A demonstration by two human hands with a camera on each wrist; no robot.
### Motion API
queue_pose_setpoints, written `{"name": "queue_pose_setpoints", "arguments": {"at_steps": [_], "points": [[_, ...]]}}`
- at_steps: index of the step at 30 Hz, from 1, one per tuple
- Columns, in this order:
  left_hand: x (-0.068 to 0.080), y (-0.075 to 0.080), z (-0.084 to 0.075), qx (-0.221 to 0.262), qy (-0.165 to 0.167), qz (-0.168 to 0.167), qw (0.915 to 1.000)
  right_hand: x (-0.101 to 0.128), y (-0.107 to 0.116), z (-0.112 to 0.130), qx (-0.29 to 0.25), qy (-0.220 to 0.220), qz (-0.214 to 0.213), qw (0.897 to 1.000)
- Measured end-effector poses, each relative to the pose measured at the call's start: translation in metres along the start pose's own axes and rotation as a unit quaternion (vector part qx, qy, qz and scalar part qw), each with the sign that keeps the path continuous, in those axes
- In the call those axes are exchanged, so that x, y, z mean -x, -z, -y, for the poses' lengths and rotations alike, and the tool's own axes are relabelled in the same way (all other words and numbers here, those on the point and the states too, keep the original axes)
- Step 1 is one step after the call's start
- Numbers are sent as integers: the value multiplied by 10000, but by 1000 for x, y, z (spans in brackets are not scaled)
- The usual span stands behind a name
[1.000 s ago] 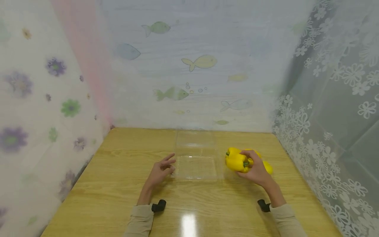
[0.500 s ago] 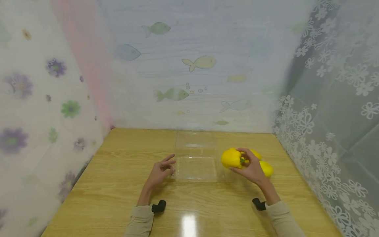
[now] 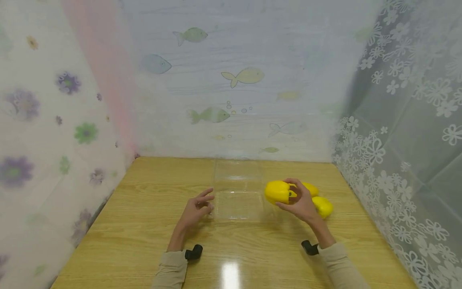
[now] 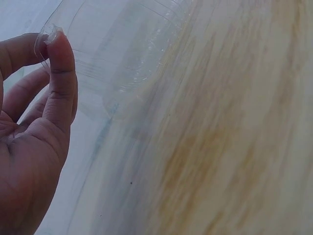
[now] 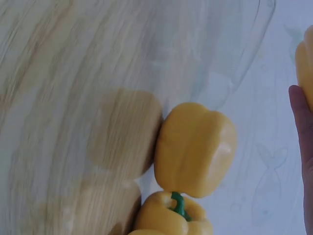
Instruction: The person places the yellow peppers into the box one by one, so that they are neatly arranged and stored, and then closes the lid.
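My left hand point(image 3: 195, 209) pinches the clear box point(image 3: 239, 204) corner to steady it; my right hand point(image 3: 300, 204) fingers curl around one yellow pepper point(image 3: 277, 192), lifting it beside the box.

Three yellow bell peppers point(image 3: 277, 192); one clear plastic clamshell container point(image 3: 239, 204); two hands point(image 3: 195, 208); one wooden table point(image 3: 144, 224)

Clear container point(image 3: 238, 192) nearly invisible against table point(image 3: 144, 224), edges hard to trace. Right hand point(image 3: 301, 202) covered part of held yellow pepper point(image 3: 277, 192); pepper behind it point(image 3: 311, 188) mostly hidden. Right wrist view: hand cut off at frame edge, wood blurred. Left hand point(image 4: 34, 142) cropped.
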State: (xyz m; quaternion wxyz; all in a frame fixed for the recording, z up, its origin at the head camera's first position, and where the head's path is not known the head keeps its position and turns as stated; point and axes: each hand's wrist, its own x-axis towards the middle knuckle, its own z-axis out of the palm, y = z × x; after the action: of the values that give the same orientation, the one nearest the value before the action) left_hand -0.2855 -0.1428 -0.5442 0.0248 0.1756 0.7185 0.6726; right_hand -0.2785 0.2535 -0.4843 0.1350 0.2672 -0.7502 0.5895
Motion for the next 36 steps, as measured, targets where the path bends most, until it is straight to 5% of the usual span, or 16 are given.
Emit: {"name": "queue_pose_setpoints", "arguments": {"at_steps": [12, 22, 36], "points": [[1, -1, -2, 14, 106, -13, 9999, 1, -24, -7, -194, -395, 115, 9990], [-1, -2, -2, 34, 88, -5, 10000, -2, -41, -13, 29, -266, 213, 9994], [-2, 2, -2, 62, -9, 34, 10000, -14, -63, -13, -311, -448, 664, 9963]]}}
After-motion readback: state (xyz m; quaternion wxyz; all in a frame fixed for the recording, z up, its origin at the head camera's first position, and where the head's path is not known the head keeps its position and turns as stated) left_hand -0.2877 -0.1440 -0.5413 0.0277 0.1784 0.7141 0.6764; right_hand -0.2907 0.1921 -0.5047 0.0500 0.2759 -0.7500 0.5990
